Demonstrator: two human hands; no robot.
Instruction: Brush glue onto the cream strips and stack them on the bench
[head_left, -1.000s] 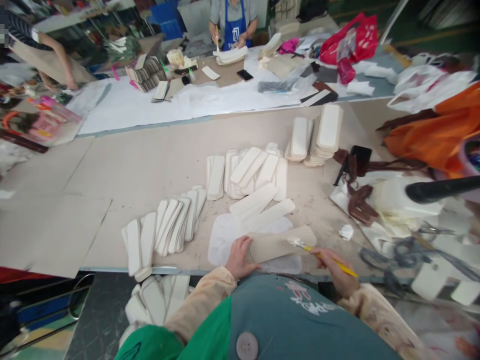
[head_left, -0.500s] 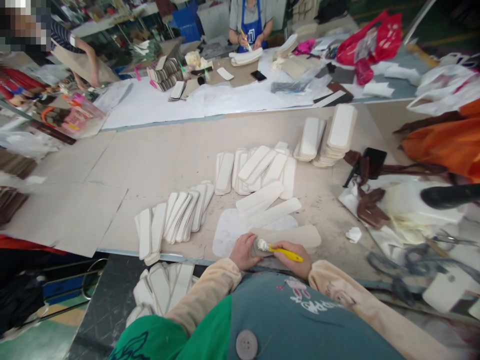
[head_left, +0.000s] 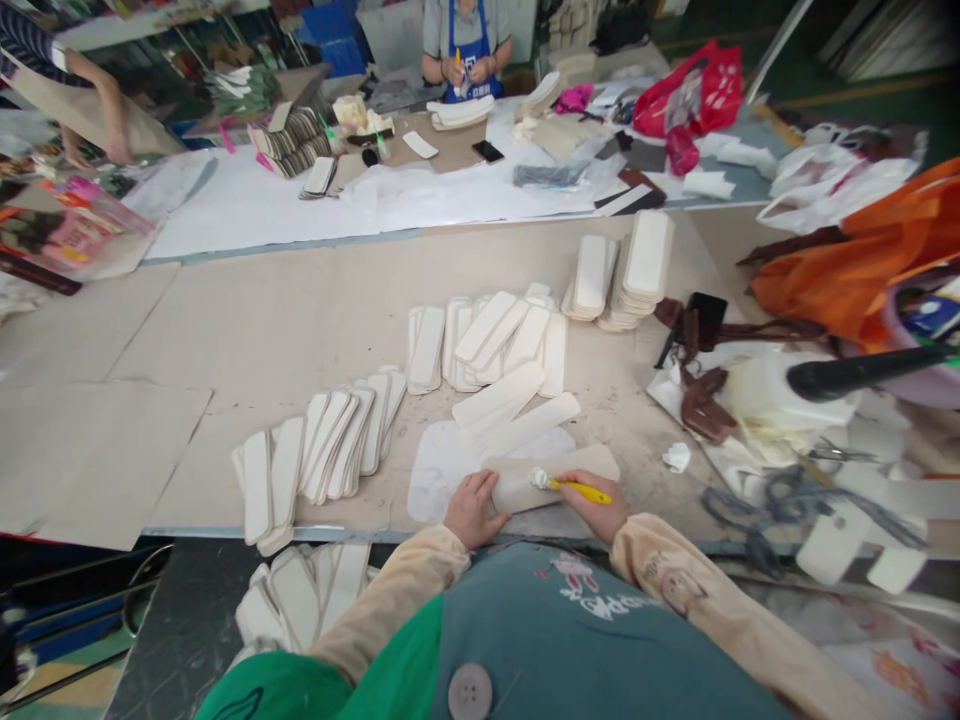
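A long beige strip (head_left: 589, 462) with rounded ends lies crosswise in front of me. At its left end rests my left hand (head_left: 474, 508), thumb and fingers apart, pressing lightly on the edge. My right hand (head_left: 600, 505) is closed round the yellow handle of a brush (head_left: 581, 490). The bristles, clumped with white stuff, touch the strip's upper face. Under the strip is a white sheet (head_left: 431, 465) with rounded corners. Just beyond the strip lie several loose pale strips (head_left: 529, 425), overlapping.
Fanned pale strips (head_left: 326, 440) line the table (head_left: 300, 320) to the left, with taller stacks (head_left: 649, 255) farther back. On the right stand a whitish container (head_left: 780, 395), scissors (head_left: 836, 453) and an orange cloth (head_left: 840, 265). Across the table a person in a blue apron (head_left: 469, 50) works.
The brush and my right hand have moved right along the strip, away from my left hand. My view has turned slightly right.
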